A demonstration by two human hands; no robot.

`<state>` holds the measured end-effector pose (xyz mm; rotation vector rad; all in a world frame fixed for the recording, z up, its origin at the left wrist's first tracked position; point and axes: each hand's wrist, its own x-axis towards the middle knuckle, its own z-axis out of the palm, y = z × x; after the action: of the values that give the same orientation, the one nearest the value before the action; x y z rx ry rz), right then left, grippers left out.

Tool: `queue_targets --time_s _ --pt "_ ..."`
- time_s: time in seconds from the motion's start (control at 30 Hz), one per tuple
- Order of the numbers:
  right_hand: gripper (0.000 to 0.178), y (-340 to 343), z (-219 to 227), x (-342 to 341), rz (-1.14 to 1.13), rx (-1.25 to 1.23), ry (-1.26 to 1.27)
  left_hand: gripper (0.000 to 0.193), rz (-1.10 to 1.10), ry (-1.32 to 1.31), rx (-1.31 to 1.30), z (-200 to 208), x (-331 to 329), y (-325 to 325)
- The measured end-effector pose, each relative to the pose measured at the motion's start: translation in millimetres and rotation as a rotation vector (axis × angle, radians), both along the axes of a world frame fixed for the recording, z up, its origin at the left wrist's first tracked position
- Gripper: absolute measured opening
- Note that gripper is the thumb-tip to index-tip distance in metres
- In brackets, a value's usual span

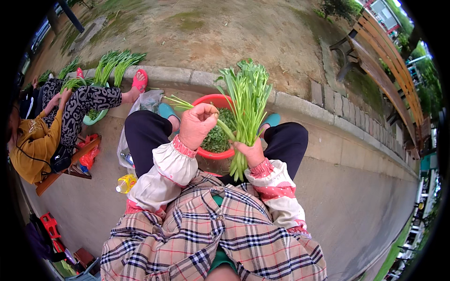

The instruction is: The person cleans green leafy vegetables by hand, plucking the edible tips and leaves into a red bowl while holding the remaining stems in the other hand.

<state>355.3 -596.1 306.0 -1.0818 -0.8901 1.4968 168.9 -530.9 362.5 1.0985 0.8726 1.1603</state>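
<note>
My right hand [251, 152] is wrapped round the lower stems of an upright bunch of leafy greens [248, 100], whose stem ends stick out below the fingers. My left hand [199, 125] is closed in a pinch on a single green stalk [226, 129], which slants from the upper left down to the bunch; the fingers hide part of it. Beneath both hands, between my knees, stands a red basin [206, 99] holding loose torn green leaves [216, 140]. The bunch covers its right side.
On the left, a seated person in a mustard top [40, 145] handles greens over a pale green basin [96, 118]. More greens [117, 65] lie along the stone kerb [183, 76]. A yellow bottle [126, 183] and clear plastic bag [146, 100] are beside my left leg. A wooden bench [386, 77] stands far right.
</note>
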Motion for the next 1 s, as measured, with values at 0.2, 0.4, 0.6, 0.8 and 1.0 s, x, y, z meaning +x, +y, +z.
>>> queue_targets --time_s 0.2,0.4,0.6,0.8,1.0 --pt "0.034 -0.5 2.9 5.7 0.009 -0.001 0.116 0.015 -0.205 0.264 0.019 -6.4 -22.8 -8.1" --pt "0.035 -1.9 2.8 5.8 0.056 0.025 0.112 0.027 -0.008 0.096 0.067 17.4 -16.4 21.9" --pt "0.036 -4.0 0.0 3.7 0.082 0.031 0.096 0.025 -0.08 0.056 0.003 27.1 -7.5 47.8" --pt "0.037 -4.7 -0.2 4.6 0.081 0.015 0.057 0.022 -0.132 0.173 0.071 24.9 -20.0 55.6" --pt "0.037 -3.8 -4.0 3.5 0.105 0.014 0.06 0.026 -0.115 0.252 0.014 34.2 -20.3 60.3"
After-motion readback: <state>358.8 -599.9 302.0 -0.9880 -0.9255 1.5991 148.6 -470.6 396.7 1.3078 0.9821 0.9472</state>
